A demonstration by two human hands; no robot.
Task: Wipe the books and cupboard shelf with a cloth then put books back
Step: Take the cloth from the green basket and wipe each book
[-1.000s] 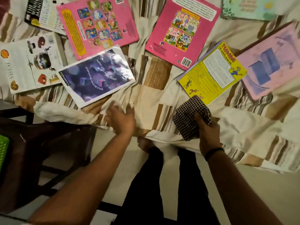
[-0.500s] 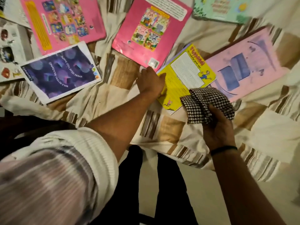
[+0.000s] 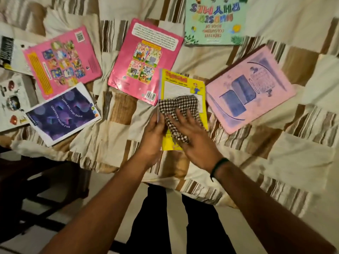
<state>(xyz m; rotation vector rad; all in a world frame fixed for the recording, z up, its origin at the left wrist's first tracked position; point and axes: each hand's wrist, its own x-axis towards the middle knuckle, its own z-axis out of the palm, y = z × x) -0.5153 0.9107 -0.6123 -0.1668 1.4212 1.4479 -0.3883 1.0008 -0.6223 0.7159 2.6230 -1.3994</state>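
Note:
A yellow book [image 3: 183, 83] lies on the striped bedsheet [image 3: 119, 132] near the bed's front edge. My left hand [image 3: 153, 138] grips its left edge. My right hand [image 3: 192, 138] presses a black-and-white checked cloth [image 3: 178, 109] flat onto the cover, fingers spread over the cloth. Around it lie a pink book [image 3: 145, 59] to the left, a pale pink book [image 3: 251, 88] to the right, and a green rhymes book [image 3: 214, 21] behind.
Further left lie another pink book [image 3: 62, 61], a purple-covered book [image 3: 63, 114] and white books [image 3: 12, 99] at the frame's edge. A dark wooden chair [image 3: 36, 189] stands at the lower left beside the bed. My legs show below on the floor.
My left hand went from the sheet to the yellow book and now holds its left edge. The book has been turned straighter. My right hand brought the cloth down onto its cover.

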